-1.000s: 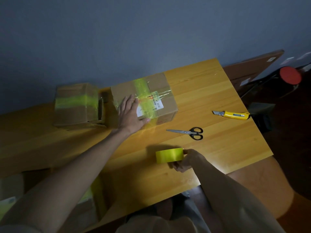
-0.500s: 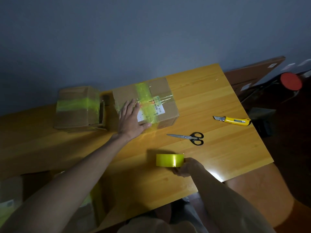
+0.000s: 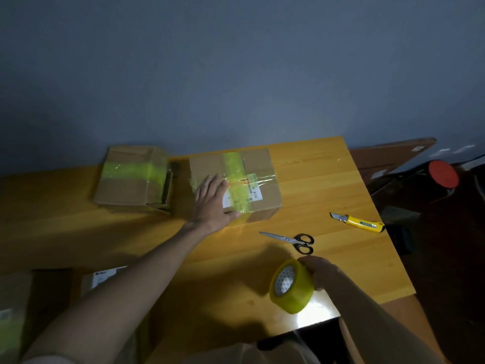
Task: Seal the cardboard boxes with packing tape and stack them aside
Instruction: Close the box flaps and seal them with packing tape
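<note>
The tape roll (image 3: 292,286) has tipped up, its core now facing the camera, gripped by the right hand (image 3: 321,274) near the counter's (image 3: 328,185) front edge, while the left hand (image 3: 212,203) lies spread flat on the taped box (image 3: 262,164) at the back.

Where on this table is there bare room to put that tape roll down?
Bare wood on the table lies at its far right corner, between the labelled box and the utility knife, and at the left, in front of the second box. Around the scissors and tape roll it is crowded.
</note>
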